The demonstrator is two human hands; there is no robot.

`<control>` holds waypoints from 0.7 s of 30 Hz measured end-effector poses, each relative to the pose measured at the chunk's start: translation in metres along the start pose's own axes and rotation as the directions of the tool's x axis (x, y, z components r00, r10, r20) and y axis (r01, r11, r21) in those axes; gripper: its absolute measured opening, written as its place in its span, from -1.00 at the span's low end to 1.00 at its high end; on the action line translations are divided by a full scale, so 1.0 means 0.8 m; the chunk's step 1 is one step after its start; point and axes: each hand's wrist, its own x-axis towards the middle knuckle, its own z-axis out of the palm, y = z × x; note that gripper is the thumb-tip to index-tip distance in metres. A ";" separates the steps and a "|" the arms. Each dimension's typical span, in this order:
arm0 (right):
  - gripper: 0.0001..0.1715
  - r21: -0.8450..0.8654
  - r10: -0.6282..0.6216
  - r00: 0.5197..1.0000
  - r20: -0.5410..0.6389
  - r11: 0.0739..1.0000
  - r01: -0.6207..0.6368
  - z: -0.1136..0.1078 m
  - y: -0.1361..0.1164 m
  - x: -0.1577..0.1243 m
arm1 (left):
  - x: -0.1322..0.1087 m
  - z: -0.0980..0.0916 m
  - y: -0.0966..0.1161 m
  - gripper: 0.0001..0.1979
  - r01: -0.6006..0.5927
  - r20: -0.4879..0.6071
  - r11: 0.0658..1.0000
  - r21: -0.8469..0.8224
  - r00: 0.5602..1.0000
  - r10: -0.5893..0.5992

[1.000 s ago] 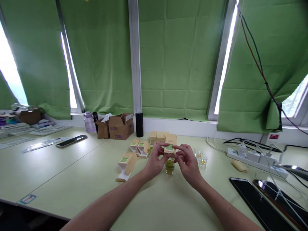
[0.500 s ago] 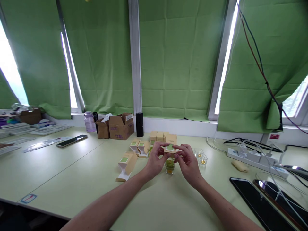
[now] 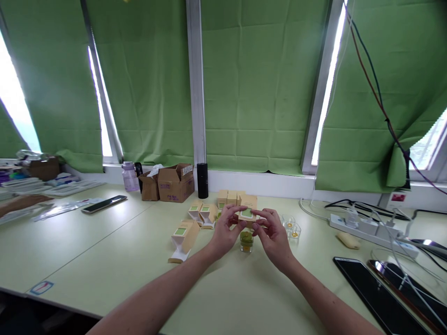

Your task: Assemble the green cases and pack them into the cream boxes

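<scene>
Between my two hands is a small tan cardboard box (image 3: 247,214) with a green-and-white label. My left hand (image 3: 226,232) grips its left side with thumb and fingers, and my right hand (image 3: 272,236) grips its right side. Just below the box, a small glass jar with green and yellow contents (image 3: 246,243) stands on the table. To the left, an open box with its flap down (image 3: 185,238) lies on its side, and two similar boxes (image 3: 202,213) are behind it. Clear glass cups with yellow centres (image 3: 292,227) stand beyond my right hand, partly hidden by it.
More small boxes (image 3: 226,197) stand at the back. Brown cartons (image 3: 175,184), a black cylinder (image 3: 202,180) and a purple bottle (image 3: 130,177) line the wall. At right are a power strip (image 3: 373,235) with cables and a tablet (image 3: 373,291). Another person's hand (image 3: 30,201) reaches in at far left.
Another person's hand has come into view at the far left. My hands and the box between them have barely moved.
</scene>
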 end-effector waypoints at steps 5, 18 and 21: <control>-0.69 0.005 0.000 1.000 -0.009 1.000 0.000 0.000 0.001 0.000 | 0.002 0.003 -0.005 -0.63 -0.006 -0.018 0.999 -0.034 1.000 0.005; -0.68 -0.025 -0.014 1.000 -0.009 1.000 0.013 0.000 0.003 0.000 | -0.001 0.003 0.002 -0.65 -0.015 -0.007 0.999 0.037 1.000 0.015; -0.66 -0.043 -0.020 1.000 -0.021 0.999 0.019 0.001 0.001 -0.001 | -0.002 0.002 0.008 -0.63 -0.027 -0.002 0.996 0.089 1.000 0.027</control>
